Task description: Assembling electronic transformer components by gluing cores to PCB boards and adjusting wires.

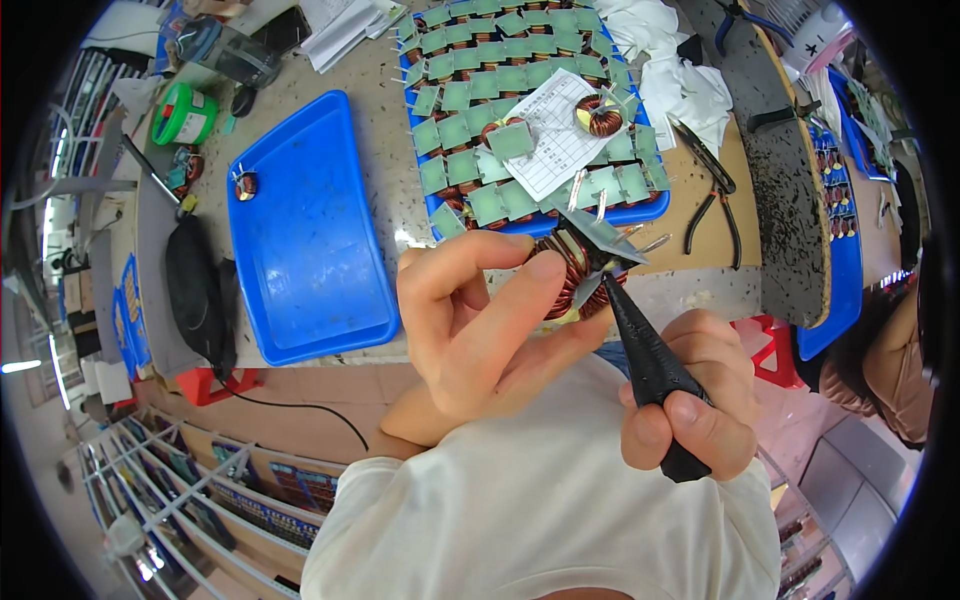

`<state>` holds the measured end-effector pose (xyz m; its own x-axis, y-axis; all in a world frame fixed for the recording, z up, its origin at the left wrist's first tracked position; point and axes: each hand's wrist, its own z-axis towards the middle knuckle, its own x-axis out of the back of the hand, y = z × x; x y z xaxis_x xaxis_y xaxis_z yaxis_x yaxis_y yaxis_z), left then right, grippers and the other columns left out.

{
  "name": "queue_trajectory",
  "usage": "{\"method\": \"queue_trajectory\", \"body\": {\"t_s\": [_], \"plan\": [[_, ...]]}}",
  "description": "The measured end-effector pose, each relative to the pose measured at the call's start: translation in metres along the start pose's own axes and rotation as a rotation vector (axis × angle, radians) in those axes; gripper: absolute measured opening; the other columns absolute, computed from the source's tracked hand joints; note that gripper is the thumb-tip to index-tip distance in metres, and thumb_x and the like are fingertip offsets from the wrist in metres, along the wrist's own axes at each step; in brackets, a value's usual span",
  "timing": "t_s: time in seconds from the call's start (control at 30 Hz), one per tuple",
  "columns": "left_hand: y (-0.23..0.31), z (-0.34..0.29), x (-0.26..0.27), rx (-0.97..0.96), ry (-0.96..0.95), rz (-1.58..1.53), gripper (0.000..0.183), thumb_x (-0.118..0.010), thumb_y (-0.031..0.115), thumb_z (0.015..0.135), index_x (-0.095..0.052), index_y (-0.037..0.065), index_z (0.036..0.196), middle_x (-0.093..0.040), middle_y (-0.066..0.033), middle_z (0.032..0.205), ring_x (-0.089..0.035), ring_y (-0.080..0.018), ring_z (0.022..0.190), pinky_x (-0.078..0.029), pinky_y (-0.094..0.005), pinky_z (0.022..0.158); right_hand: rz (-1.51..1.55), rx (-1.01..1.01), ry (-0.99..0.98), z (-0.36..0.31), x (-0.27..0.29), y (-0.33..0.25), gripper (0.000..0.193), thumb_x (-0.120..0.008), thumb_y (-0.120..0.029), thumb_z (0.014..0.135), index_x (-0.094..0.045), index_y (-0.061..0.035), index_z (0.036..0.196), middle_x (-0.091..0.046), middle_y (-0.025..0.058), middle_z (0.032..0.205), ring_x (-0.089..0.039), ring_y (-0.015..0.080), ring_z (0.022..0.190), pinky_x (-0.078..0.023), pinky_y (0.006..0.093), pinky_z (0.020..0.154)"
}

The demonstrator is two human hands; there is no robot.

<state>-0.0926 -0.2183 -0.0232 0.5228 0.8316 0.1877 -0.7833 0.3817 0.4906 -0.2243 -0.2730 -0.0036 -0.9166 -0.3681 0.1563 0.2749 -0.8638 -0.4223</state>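
Note:
My left hand point(480, 325) pinches a ring-shaped copper-wound coil point(572, 262) above the front edge of the bench. A pale green plate point(598, 236) sits against the coil's upper side, with silvery wire ends sticking out near it. In my right hand point(705, 400) is a black tapered tool point(640, 345), gripped between thumb and fingers. Its narrow tip meets the coil or lies just in front of it; I cannot tell which. My left fingers hide part of the windings. Beyond, a blue tray point(655, 209) holds rows of similar coils with green plates.
A printed sheet point(550, 155) lies over the coils, with a loose coil point(600, 116) on it. Black-handled pliers point(714, 180) rest to the right. Another blue tray point(310, 260) holds one small coil point(244, 184). A green tub point(185, 114) stands far left; a co-worker's arm point(895, 355) shows at right.

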Motion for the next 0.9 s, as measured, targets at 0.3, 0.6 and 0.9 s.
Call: {"method": "queue_trajectory", "body": {"t_s": [0.3, 0.6, 0.9], "plan": [[-0.001, 0.002, 0.000, -0.046, 0.005, 0.071, 0.060, -0.079, 0.009, 0.042, -0.056, 0.008, 0.097, -0.048, -0.0090, 0.090, -0.033, -0.0122, 0.057, -0.022, -0.0198, 0.043, 0.026, -0.027, -0.003, 0.002, 0.000, 0.000, 0.028, -0.064, -0.010, 0.071, -0.046, -0.0014, 0.091, -0.048, 0.0024, 0.055, -0.040, 0.0118, 0.038, -0.027, 0.0229, 0.033], [0.007, 0.002, 0.000, 0.046, -0.004, 0.033, 0.057, -0.080, 0.007, 0.044, -0.055, 0.008, 0.095, -0.045, -0.0110, 0.093, -0.040, -0.0158, 0.067, -0.029, -0.0213, 0.047, 0.214, -0.041, 0.151, -0.005, -0.002, -0.001, 0.027, -0.065, -0.013, 0.070, -0.047, -0.0019, 0.087, -0.046, 0.0033, 0.051, -0.040, 0.0127, 0.037, -0.027, 0.0235, 0.034], [0.011, 0.005, 0.001, 0.074, -0.007, 0.112, 0.057, -0.082, 0.011, 0.044, -0.055, 0.011, 0.094, -0.040, -0.0068, 0.090, -0.040, -0.0157, 0.067, -0.028, -0.0212, 0.046, 0.104, -0.079, -0.009, -0.001, -0.004, -0.009, 0.028, -0.069, -0.010, 0.066, -0.051, -0.0046, 0.087, -0.044, 0.0004, 0.050, -0.037, 0.0121, 0.037, -0.027, 0.0231, 0.036]]}}
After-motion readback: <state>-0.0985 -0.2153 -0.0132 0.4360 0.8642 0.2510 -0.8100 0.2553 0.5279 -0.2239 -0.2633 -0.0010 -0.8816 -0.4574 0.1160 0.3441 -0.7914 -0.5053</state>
